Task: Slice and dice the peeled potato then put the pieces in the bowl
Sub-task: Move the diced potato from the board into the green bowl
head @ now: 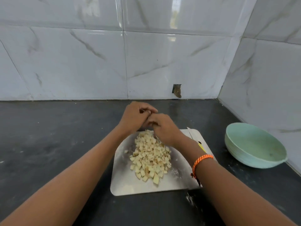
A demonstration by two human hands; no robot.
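On the steel cutting board (123,188): diced potato (150,156) heaped, cutting apparently done.
Right of the board, green bowl (254,144) empty, transfer pending; left hand (136,117) and right hand (162,128) curled together behind the heap, contents indiscernible.

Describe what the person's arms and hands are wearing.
Both forearms are bare, with no sleeves in view. The right wrist carries an orange braided thread band with a dark knotted tail hanging from it. The left hand and right hand wear no gloves.

Both hands (151,123) meet above diced potato (150,156) on board (123,188)
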